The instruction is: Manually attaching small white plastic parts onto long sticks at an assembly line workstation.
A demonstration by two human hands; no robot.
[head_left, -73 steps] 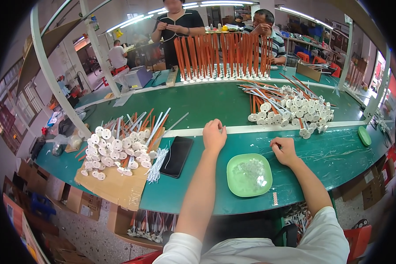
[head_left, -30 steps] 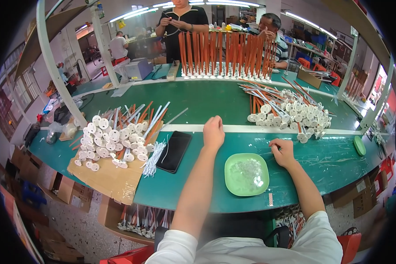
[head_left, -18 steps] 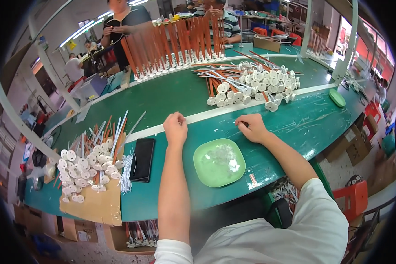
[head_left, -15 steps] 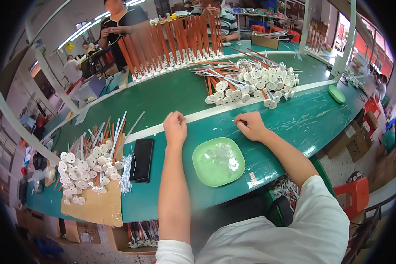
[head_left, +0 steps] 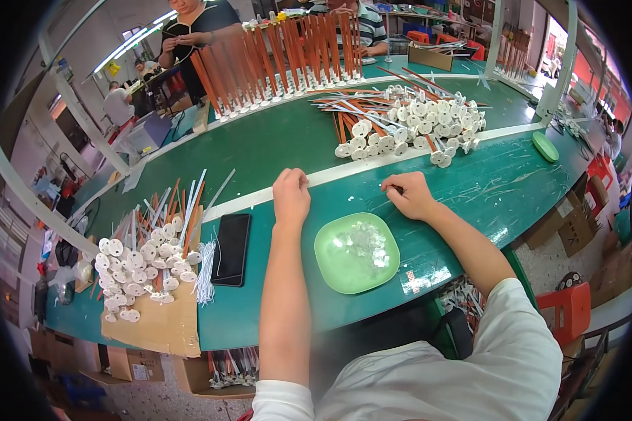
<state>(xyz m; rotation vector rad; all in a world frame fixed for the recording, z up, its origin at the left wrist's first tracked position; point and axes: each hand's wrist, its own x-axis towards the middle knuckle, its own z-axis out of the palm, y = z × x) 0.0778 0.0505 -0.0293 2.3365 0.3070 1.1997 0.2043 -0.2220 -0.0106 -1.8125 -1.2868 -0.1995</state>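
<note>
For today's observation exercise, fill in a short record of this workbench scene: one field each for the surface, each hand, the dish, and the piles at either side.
Surface: green table with a white stripe
Left hand: closed, resting on the stripe
Right hand: fingers curled, on the table
Dish: green plate with small clear parts, between the forearms
Left side: black phone; white-capped rods on cardboard
Right side: pile of rods beyond the stripe

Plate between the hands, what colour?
Light green plate, square with rounded corners, holding small clear pieces. The head view shows it best.
</note>
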